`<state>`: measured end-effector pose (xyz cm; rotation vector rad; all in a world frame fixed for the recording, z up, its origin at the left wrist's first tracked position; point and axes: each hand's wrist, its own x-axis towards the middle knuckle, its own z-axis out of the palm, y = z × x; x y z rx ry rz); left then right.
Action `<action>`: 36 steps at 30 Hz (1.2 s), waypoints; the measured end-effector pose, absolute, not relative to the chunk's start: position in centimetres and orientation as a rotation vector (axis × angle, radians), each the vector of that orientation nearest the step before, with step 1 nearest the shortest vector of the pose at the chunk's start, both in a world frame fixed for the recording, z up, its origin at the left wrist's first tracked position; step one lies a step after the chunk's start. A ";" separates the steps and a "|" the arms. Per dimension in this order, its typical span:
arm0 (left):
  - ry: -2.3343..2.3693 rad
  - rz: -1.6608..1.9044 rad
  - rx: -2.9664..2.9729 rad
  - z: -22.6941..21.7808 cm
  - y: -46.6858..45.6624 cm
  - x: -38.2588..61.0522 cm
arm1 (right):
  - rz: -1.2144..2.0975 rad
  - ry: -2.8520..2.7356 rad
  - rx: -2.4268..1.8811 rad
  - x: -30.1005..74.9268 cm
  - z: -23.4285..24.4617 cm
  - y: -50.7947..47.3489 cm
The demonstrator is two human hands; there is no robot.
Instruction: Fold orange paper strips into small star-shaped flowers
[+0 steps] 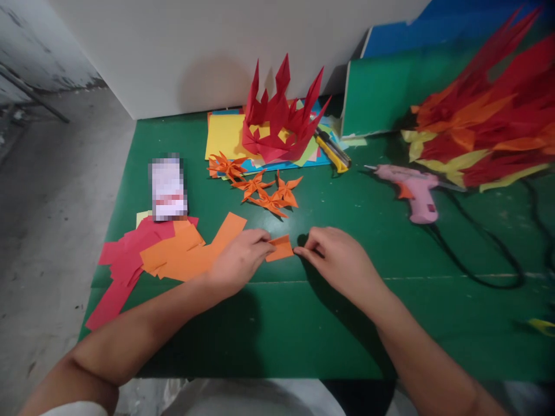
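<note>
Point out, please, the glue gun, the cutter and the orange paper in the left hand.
Glue gun (pixel 421 193), head view: top of handle.
Cutter (pixel 333 154), head view: yellow handle.
Orange paper (pixel 281 248), head view: middle of visible part.

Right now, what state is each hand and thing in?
Left hand: pinching orange slip
Orange slip: apparently creased
Right hand: pinched beside slip, contact unclear
Red crown: upright
Orange stars: folded, clustered
Cutter: lying, blade unclear
Glue gun: on its side, power unclear
Strips: overlapping
Phone: flat, pixelated
Large paper piece: cropped by frame
</note>
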<state>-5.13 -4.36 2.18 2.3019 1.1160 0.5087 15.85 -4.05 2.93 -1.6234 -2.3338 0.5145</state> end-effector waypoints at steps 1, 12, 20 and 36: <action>1.120 0.510 2.294 2.2 -4.4 -5.1 | 0.540 -2.326 -1.623 16.1 3.0 -3.9; 1.089 0.614 2.295 1.8 -4.2 -5.3 | 0.587 -2.354 -1.291 13.0 2.7 -5.4; 1.115 0.794 2.222 0.9 -4.4 -5.3 | 0.690 -2.301 -1.280 12.2 2.5 -5.3; 1.056 1.100 1.238 1.4 -5.4 -4.4 | 0.699 -1.838 -1.232 13.9 3.0 -4.9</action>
